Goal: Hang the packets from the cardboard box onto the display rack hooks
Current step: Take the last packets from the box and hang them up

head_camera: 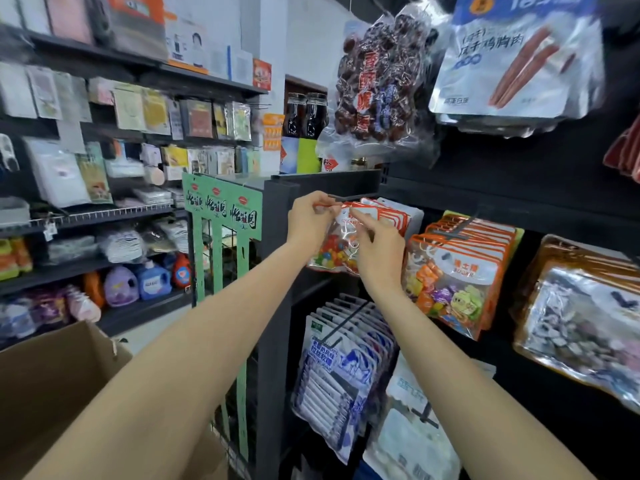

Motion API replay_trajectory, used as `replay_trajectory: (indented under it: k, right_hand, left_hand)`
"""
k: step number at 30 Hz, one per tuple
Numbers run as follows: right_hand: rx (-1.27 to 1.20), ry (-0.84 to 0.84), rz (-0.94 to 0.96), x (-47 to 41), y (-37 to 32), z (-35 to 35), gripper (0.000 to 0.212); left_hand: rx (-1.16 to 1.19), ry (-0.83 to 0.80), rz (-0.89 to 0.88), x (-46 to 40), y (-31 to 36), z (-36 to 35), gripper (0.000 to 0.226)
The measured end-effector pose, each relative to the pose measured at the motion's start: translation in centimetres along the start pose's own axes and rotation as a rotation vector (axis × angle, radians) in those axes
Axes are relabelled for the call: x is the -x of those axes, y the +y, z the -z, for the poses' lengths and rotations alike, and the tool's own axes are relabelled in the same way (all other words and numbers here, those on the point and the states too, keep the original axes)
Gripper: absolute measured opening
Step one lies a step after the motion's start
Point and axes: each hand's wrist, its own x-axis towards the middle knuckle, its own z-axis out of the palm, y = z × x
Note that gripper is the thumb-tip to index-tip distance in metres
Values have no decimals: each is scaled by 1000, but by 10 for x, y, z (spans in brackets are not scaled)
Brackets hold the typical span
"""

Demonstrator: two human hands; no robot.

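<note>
Pinching the orange top edge of a candy packet [334, 242], the left hand [309, 220] and right hand [377, 247] hold it just below the hook [349, 196], whose axis points toward the person. Left is nearer the hook tip; hung packets [388, 216] crowd behind, open room in front.
</note>
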Motion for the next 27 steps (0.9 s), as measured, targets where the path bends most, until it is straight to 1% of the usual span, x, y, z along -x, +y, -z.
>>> replay_trajectory:
  k: [4,6,8,10,12,13,15,17,20,22,24,26,27]
  right_hand:
    - [1,35,-8,9,4,-1,33]
    - [-7,29,-31,11,10,-2,35]
    - [51,14,-23,9,15,-4,38]
    - [176,-13,5,3,20,-6,44]
    - [331,-67,23,0,27,-8,50]
    - [413,-85,29,-1,30,-10,52]
    - [612,-34,97,-3,38,-16,55]
    - [766,11,179,-7,42,-22,54]
    - [881,-136,217,-11,45,-25,59]
    - [912,-174,202,-9,46,-23,64]
    - [869,-120,221,-3,46,-21,71]
    - [811,-37,260,6,45,-21,74]
    - [764,-16,277,11,45,-22,71]
  left_hand:
    - [4,-10,-43,1,-1,-3,9]
    - [-37,-23,-62,3,-2,-7,12]
    - [-176,3,-129,3,-7,-13,17]
    - [-393,4,-272,1,-20,-20,24]
    - [-552,-121,-385,-1,-36,-28,38]
    - [-585,-201,-404,-2,-43,-32,44]
    - [-621,-302,-395,-3,-50,-38,50]
    - [-715,-351,-420,-7,-51,-38,54]
    - [-811,-419,-397,-12,-50,-35,59]
    - [-821,-447,-373,-12,-50,-34,64]
    - [-792,-424,-380,-8,-49,-32,65]
    - [-753,-356,-408,-1,-47,-25,57]
    - [-739,-315,-418,4,-46,-20,51]
